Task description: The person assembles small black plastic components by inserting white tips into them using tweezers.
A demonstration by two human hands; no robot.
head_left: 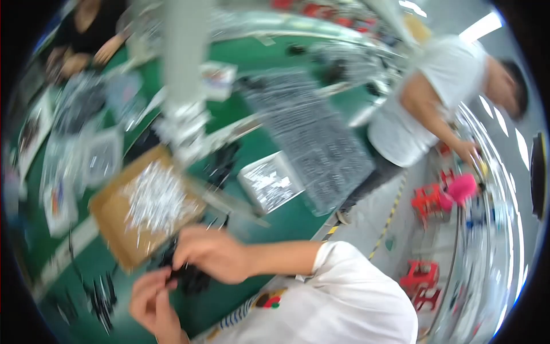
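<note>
Left hand (pixel 153 299) pinching small black plastic parts (pixel 189 278); right hand (pixel 212 254) curled over same pile, steadying. Flat brown cardboard tray (pixel 109 218) of silver bits just beyond, within reach on green surface (pixel 275 221).

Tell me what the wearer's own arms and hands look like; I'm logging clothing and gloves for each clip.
Both hands are bare, with no gloves: the left hand and the right hand. The right forearm is bare up to a short white sleeve. No watch, ring or wristband can be made out, though the picture is blurred. The left forearm is barely in view.
</note>
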